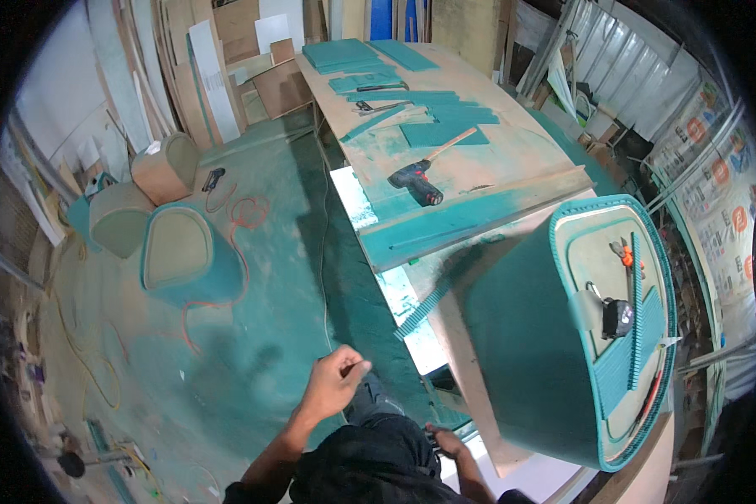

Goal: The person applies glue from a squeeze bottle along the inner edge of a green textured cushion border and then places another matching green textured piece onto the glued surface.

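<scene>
Over the floor, just left of the workbench, my left hand (338,382) is raised with its fingers curled and thumb pressed to them. Anything inside that pinch is too small or hidden to name. My right hand (448,438) is low beside my dark clothing at the bench's near side. Its fingers look curled, partly hidden, and what they hold cannot be made out. Nearest on the right stands a large teal tub-shaped piece (521,353). On its top lie a black tape measure (618,319), orange-handled pliers (623,252) and ribbed teal strips (617,374).
A workbench (529,160) runs away from me, bearing a cordless drill (416,182), a hammer (451,144) and teal boards (340,57). On the floor at left are a teal rounded piece (197,260), an orange hose (245,252) and a tool (214,179). Boards lean behind.
</scene>
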Tool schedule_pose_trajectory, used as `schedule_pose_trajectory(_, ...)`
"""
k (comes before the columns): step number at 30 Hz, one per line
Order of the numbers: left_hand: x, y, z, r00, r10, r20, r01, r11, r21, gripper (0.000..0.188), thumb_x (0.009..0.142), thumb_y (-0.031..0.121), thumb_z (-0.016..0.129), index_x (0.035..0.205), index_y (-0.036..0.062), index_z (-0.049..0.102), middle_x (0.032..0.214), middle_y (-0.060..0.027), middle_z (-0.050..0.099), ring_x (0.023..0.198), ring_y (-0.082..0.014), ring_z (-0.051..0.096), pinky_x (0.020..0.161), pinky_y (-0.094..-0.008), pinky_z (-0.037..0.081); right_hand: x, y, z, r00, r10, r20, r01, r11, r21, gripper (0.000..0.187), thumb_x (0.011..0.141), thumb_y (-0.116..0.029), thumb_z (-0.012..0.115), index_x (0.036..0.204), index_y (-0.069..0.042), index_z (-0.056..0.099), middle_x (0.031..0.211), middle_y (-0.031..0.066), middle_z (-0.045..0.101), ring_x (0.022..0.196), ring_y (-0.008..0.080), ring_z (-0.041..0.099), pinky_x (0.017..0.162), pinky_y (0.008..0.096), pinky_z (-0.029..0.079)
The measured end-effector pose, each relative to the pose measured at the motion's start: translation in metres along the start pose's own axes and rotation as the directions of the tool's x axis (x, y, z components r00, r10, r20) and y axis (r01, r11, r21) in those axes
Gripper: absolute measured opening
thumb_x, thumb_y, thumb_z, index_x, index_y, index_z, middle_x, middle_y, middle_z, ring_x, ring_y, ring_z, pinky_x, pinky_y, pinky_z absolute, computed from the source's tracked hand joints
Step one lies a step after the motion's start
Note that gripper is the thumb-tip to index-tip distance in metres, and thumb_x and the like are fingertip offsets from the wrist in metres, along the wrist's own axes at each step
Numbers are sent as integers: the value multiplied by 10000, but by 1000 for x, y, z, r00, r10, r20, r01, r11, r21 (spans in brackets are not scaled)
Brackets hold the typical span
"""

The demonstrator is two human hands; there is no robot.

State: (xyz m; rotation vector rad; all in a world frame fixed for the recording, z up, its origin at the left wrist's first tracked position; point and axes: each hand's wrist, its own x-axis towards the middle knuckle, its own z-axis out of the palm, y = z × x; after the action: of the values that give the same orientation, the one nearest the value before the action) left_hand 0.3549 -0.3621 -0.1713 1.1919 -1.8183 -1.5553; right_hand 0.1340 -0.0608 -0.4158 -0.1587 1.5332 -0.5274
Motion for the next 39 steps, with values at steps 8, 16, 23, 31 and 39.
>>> schedule_pose_trajectory(8, 182, -138, -104, 991, 1, 136, -79, 815, 573, 147, 939, 179, 652, 948, 36, 687, 924, -191, 727, 907, -445, 691, 793, -541, 535, 92, -273, 90, 922, -388, 1, 268, 636, -723, 594, 1043, -521, 558, 1065, 40, 750, 1117, 353, 700, 1084, 545, 660, 913, 560, 537)
schedule_pose_trajectory(16, 172, -437, -314, 639, -767, 62, 304, 325, 895, 259, 973, 275, 640, 986, 41, 749, 929, -157, 765, 837, -302, 735, 737, -482, 583, 139, -598, 101, 731, -680, 60, 574, 564, -594, 447, 1043, -385, 618, 874, 20, 706, 790, 232, 706, 779, 427, 702, 710, 510, 523)
schedule_pose_trajectory(23, 275, -426, -377, 496, -868, 24, 656, 392, 645, 283, 1020, 287, 614, 1096, 35, 718, 1014, -142, 731, 847, -282, 716, 759, -487, 583, 199, -784, 94, 636, -749, -185, 458, 560, -691, 342, 1016, -352, 642, 1233, -88, 651, 876, 196, 762, 880, 433, 736, 802, 544, 562)
schedule_pose_trajectory(31, 575, -424, -497, 660, -746, 91, 565, 572, 595, 342, 1026, 276, 604, 1247, 26, 675, 1244, -167, 662, 1045, -332, 667, 891, -499, 543, 299, -857, 122, 852, -479, -212, 169, 633, -755, 467, 992, -483, 647, 1226, -79, 665, 1053, 256, 749, 1045, 451, 713, 888, 548, 560)
schedule_pose_trajectory(39, 903, -379, -703, 831, -548, 95, 58, 256, 965, 445, 1031, 266, 594, 1398, 16, 631, 1474, -193, 593, 1242, -381, 618, 1023, -511, 503, 355, -953, 165, 860, -504, -80, 356, 705, -613, 352, 992, -383, 658, 1135, -73, 744, 1104, 221, 757, 1023, 402, 735, 862, 494, 570)
